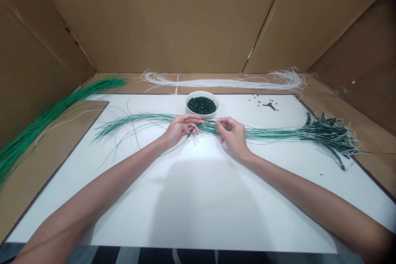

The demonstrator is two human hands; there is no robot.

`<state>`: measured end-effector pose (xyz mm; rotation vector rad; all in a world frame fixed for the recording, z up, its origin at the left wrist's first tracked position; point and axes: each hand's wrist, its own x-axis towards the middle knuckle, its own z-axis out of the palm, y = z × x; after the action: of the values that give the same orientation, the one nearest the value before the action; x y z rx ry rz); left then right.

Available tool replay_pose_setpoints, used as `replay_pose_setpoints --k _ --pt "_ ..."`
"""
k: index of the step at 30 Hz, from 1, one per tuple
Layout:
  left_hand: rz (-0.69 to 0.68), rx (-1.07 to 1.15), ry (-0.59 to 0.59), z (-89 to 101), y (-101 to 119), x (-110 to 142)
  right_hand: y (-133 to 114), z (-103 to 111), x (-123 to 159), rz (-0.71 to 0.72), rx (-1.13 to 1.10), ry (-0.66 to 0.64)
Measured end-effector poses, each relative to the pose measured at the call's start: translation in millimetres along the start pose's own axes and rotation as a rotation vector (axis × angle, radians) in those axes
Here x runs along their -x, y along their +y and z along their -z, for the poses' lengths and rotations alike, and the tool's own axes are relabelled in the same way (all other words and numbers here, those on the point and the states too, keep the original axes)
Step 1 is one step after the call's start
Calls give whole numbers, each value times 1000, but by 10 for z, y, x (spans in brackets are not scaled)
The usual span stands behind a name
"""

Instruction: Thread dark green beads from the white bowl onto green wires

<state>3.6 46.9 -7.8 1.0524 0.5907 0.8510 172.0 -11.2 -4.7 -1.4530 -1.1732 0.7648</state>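
My left hand (181, 129) and my right hand (232, 136) hang close together above a loose sheaf of thin green-and-white cords (262, 133) lying across a white board (198, 198). Between them runs a short string of dark green beads (198, 126). My left fingers seem to hold the lower part of that string, while my right thumb and forefinger pinch a cord near its far end. A white bowl (202, 105) full of dark green beads (201, 105) stands just beyond my fingertips. Beaded strands (329, 136) lie heaped at the board's right end.
A bundle of white cords (222, 83) lies beyond the board, and a blurred green bundle (52, 117) lies at the left. Several loose beads (268, 104) are scattered at the board's far right. Cardboard walls (161, 16) enclose the surface on three sides.
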Motion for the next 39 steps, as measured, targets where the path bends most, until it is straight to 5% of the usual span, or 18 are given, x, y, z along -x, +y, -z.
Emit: replay_pose_setpoints --k 32,39 --pt "-2 -1 -1 11 -11 -2 10 -4 1 -8 7 1" --pt "-84 -176 14 -6 -24 35 70 -8 -6 110 57 -26"
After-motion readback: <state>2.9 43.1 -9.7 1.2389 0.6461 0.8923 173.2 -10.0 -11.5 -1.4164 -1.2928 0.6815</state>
